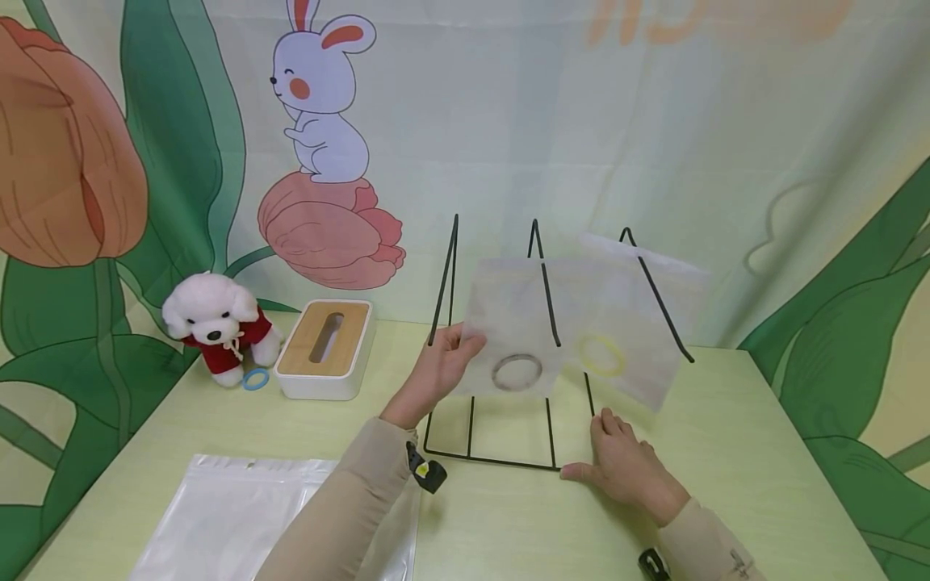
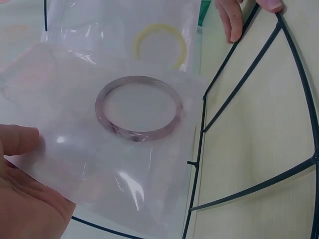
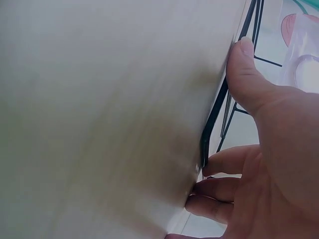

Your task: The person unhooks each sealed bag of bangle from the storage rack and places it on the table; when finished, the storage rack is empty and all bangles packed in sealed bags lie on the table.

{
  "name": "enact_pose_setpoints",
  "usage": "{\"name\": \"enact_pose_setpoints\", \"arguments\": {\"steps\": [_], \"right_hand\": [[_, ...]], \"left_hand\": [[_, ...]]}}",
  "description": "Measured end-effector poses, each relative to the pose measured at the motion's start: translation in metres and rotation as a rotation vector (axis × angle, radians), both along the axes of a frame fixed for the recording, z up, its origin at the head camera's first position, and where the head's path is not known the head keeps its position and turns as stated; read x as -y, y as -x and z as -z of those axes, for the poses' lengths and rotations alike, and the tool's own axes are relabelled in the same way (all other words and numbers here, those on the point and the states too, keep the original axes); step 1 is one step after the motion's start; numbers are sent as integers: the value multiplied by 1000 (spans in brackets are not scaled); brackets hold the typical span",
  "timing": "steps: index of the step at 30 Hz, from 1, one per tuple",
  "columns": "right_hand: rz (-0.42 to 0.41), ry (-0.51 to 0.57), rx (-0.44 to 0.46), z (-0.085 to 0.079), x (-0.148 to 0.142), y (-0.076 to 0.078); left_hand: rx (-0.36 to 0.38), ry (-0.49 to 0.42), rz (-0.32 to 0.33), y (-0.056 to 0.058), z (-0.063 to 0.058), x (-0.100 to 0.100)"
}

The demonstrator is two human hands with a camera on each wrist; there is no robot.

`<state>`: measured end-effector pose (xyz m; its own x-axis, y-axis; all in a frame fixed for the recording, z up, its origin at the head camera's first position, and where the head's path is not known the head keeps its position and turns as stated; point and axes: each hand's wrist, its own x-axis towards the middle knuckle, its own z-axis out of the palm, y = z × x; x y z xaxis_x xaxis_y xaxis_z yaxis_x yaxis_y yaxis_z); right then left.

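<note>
- Head view: the left hand (image 1: 436, 373) pinches the left edge of a clear pouch (image 1: 508, 323) holding a grey-purple bangle (image 1: 517, 372), with the pouch leaning in the black wire rack (image 1: 501, 460) at mid-table. A second pouch (image 1: 639, 323) with a yellow bangle (image 1: 601, 355) leans in the rack just to the right. The right hand (image 1: 625, 464) rests flat, fingers relaxed, at the rack's near right corner on the green table (image 1: 763, 484).
- Head view, left side: a plush dog (image 1: 216, 323), a blue ring (image 1: 255, 378) and a tissue box (image 1: 325, 349) sit far; a large zip bag (image 1: 240, 516) lies near.
- Left wrist view: thumb and palm grip the pouch's corner; the bangle (image 2: 139, 115) lies central inside it.
- Right wrist view: thumb and fingertips (image 3: 219, 164) touch the rack's base wire (image 3: 212, 129), not clenched.
</note>
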<state>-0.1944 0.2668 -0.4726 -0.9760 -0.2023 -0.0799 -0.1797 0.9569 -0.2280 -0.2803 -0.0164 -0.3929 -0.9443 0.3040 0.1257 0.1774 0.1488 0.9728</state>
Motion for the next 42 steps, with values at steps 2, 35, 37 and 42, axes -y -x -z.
{"name": "enact_pose_setpoints", "arguments": {"steps": [2, 35, 37, 42], "right_hand": [[0, 0, -1, -1, 0, 0], [-4, -13, 1, -1, 0, 0], [-4, -11, 4, -1, 0, 0], [0, -9, 19, -2, 1, -1]], "left_hand": [[1, 0, -5, -1, -1, 0], [-4, -7, -8, -9, -2, -1], [-8, -8, -7, -9, -1, -1], [-13, -9, -5, -11, -2, 0]]}}
